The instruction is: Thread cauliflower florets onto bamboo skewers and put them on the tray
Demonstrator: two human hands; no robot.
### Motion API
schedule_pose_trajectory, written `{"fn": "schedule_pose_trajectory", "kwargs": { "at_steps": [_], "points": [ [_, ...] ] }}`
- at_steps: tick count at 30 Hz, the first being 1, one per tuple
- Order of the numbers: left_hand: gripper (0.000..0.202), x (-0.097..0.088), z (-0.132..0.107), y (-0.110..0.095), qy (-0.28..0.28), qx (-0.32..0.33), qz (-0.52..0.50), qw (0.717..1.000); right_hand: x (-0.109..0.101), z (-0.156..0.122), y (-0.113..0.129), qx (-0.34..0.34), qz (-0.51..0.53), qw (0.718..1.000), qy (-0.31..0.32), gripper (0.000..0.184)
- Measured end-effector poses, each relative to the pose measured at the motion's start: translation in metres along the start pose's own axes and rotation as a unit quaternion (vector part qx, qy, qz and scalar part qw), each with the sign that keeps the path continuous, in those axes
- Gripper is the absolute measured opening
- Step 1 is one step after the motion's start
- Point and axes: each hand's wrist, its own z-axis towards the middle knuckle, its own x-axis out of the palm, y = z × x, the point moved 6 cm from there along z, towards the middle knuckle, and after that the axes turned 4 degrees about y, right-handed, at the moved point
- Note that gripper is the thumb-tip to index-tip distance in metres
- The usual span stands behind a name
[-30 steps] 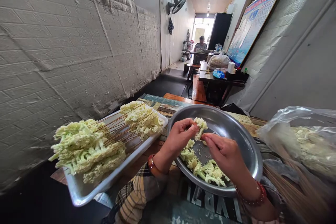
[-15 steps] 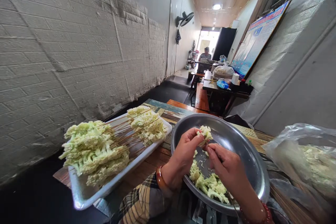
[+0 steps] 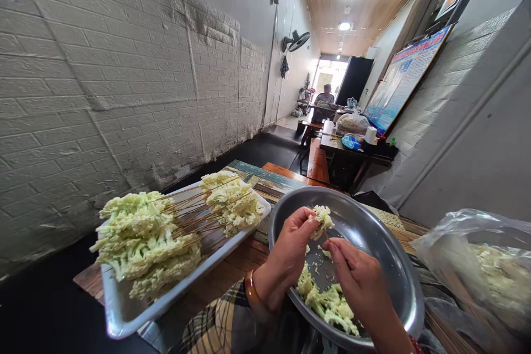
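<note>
My left hand [image 3: 290,251] pinches a pale cauliflower floret [image 3: 322,217] over a round metal basin [image 3: 385,254]. Just below it, my right hand [image 3: 359,282] is closed with fingertips pinched toward the floret's base, on a thin bamboo skewer that barely shows. More loose florets [image 3: 327,304] lie in the basin's near part, under my hands. To the left stands a white rectangular tray [image 3: 136,310] piled with skewered cauliflower [image 3: 145,238], sticks pointing to its middle.
A clear plastic bag [image 3: 477,260] with more cauliflower lies at the right, with a bundle of bamboo skewers [image 3: 456,321] in front of it. A white brick wall runs along the left. Far down the corridor a person sits behind dark tables [image 3: 352,149].
My view has tilted up and both hands sit lower in it. The right hand's fingertips have closed in under the floret held by the left hand.
</note>
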Motion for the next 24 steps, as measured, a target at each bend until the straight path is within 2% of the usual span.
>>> {"fn": "schedule_pose_trajectory", "kwargs": {
  "at_steps": [6, 11, 13, 15, 17, 20, 22, 24],
  "points": [
    [0.025, 0.004, -0.002, 0.002, 0.019, 0.015, 0.014, 1.000, 0.001, 0.001, -0.001, -0.021, -0.012, 1.000, -0.005, 0.033],
    [0.024, 0.013, -0.007, 0.008, 0.034, -0.003, 0.006, 0.999, -0.004, 0.002, 0.000, 0.021, 0.018, 0.999, -0.030, 0.035],
    [0.025, 0.013, -0.008, 0.006, 0.034, 0.004, 0.010, 0.999, -0.004, 0.003, -0.004, 0.050, 0.055, 0.997, -0.020, 0.034],
    [0.027, 0.013, -0.007, 0.002, 0.047, 0.004, 0.023, 0.999, -0.004, 0.002, -0.013, 0.097, 0.122, 0.988, -0.005, 0.034],
    [0.033, 0.009, -0.004, -0.001, 0.052, 0.002, 0.038, 0.998, -0.004, 0.000, -0.024, 0.148, 0.213, 0.966, -0.002, 0.036],
    [0.039, -0.003, 0.003, -0.004, 0.019, 0.005, 0.058, 0.998, -0.009, -0.004, -0.036, 0.198, 0.319, 0.927, -0.016, 0.038],
    [0.036, -0.007, 0.008, -0.001, 0.006, 0.000, 0.082, 0.997, -0.011, -0.008, -0.040, 0.209, 0.332, 0.920, -0.015, 0.039],
    [0.030, -0.008, 0.011, 0.005, 0.012, -0.011, 0.111, 0.994, -0.014, -0.010, -0.042, 0.206, 0.305, 0.930, -0.009, 0.039]
  ]
}}
